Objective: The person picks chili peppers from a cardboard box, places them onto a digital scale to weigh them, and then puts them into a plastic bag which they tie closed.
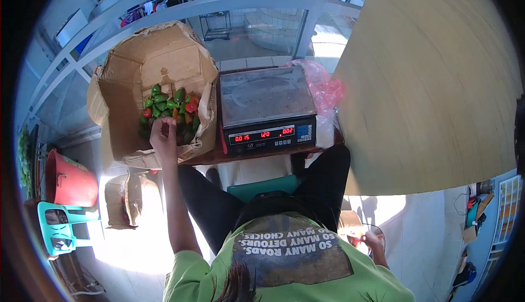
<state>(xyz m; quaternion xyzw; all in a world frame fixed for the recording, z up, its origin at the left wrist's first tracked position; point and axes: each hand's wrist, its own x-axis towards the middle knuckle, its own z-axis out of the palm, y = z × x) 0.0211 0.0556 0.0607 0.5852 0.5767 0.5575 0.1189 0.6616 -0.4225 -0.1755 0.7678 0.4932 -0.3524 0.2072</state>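
My left hand (164, 136) is inside the open cardboard box (123, 61) at the left, over a heap of small green, red and orange peppers (164, 101). Its fingers are bent together in a pinch close to the peppers. Whatever lies between the fingertips, if anything, is hidden. Down at the right, beside my hip, my right hand (373, 242) is over a small cardboard box (350, 223) with something red in it. Its fingers look closed, too small to show what they hold.
A digital scale (268, 97) with a bare metal pan and lit red display stands right of the box on a low table. Pink-and-clear plastic bags (322, 86) lie beside it. A large curved tan panel (432, 94) blocks the right. A red bucket (71, 179) and turquoise stool (52, 228) stand left.
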